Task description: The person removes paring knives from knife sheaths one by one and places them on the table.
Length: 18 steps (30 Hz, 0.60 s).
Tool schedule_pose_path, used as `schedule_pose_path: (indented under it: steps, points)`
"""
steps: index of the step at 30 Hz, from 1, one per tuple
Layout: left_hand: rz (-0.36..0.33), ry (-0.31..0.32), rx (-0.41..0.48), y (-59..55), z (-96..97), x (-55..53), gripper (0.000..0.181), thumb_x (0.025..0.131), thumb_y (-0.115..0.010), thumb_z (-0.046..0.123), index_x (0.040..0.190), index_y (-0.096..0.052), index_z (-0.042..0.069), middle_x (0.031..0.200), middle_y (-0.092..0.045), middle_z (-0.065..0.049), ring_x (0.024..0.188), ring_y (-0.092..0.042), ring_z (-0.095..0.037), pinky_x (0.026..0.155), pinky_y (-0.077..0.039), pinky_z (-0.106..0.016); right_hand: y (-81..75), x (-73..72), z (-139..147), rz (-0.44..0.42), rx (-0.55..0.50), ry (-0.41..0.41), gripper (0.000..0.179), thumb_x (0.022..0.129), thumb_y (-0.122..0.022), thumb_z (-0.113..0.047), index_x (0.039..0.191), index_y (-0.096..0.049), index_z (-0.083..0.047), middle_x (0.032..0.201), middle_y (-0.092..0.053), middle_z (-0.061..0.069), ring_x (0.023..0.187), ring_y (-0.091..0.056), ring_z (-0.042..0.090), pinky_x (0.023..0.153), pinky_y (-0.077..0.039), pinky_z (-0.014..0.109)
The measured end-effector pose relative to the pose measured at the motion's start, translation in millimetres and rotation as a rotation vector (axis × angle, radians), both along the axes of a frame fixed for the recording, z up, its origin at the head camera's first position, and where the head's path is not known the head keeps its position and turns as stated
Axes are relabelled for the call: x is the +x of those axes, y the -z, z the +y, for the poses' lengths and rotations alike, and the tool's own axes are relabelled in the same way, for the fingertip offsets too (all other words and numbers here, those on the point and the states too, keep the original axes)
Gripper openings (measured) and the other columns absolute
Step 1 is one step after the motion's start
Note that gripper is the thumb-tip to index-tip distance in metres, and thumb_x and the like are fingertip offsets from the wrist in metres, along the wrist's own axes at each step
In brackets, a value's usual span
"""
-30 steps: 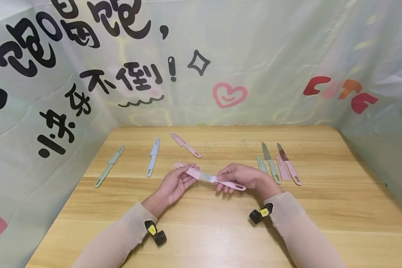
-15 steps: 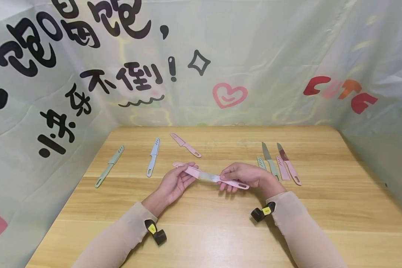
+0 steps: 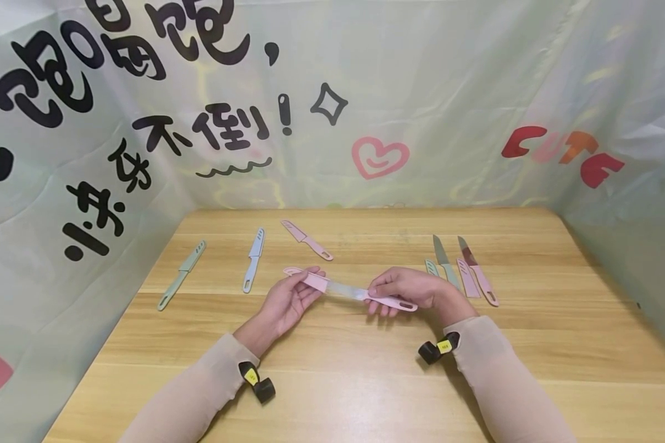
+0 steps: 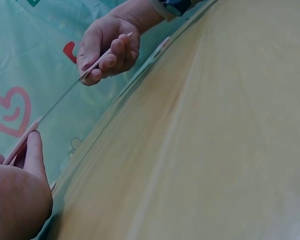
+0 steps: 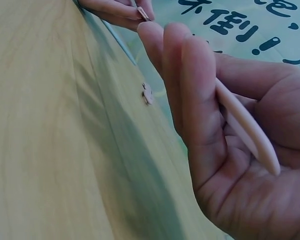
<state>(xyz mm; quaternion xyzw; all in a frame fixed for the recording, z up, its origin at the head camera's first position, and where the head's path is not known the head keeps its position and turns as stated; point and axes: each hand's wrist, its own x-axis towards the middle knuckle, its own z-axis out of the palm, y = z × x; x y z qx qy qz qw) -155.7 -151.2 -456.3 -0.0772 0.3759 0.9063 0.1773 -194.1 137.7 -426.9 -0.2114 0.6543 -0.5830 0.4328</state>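
Note:
Above the middle of the table, a pink-handled knife (image 3: 390,301) lies partly inside a pink sheath (image 3: 314,281), with a length of bare blade showing between the two. My left hand (image 3: 288,304) pinches the sheath between thumb and fingers. On the other side, my right hand (image 3: 407,289) grips the handle near the blade, its fingers curled under it. In the left wrist view the thin blade (image 4: 60,102) spans the gap between both hands. The handle end (image 5: 255,135) sticks out past my right palm in the right wrist view; the blade is hidden there.
Behind lie sheathed knives: a green one (image 3: 181,275), a blue one (image 3: 253,259) and a pink one (image 3: 306,240). To the right rest a bare green-handled knife (image 3: 441,253), a bare pink-handled knife (image 3: 479,271), a green sheath (image 3: 431,268) and a pink sheath (image 3: 468,278). A printed curtain (image 3: 449,92) surrounds the table.
My right hand has moved slightly right with the handle, and more blade shows out of the sheath. My left hand, still holding the sheath, has shifted slightly left.

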Motion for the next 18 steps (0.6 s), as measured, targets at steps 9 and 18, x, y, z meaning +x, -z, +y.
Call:
schedule_pose_path:
  steps: [9,18]
  points:
    - [0.01,-0.019,-0.009,0.0,-2.1,-1.9,0.032,0.105,-0.042,0.013,0.129,-0.049,-0.007,0.119,-0.063,-0.022,0.113,-0.062,-0.031,0.101,-0.05,-0.038,-1.8,-1.2,2.9,-0.002,-0.007,-0.01,0.036,0.102,-0.052,-0.012,0.113,-0.056,0.022,0.093,-0.071,0.021,0.067,-0.067,0.014,0.057,-0.059,0.023]
    - [0.019,-0.022,0.005,-0.6,-4.1,-2.2,0.032,0.105,-0.042,0.013,0.129,-0.05,-0.007,0.132,-0.054,-0.027,0.115,-0.061,-0.031,0.102,-0.049,-0.038,-3.5,0.3,5.4,0.021,0.002,-0.006,0.036,0.102,-0.052,-0.013,0.113,-0.057,0.021,0.093,-0.07,0.022,0.068,-0.067,0.015,0.058,-0.059,0.024]
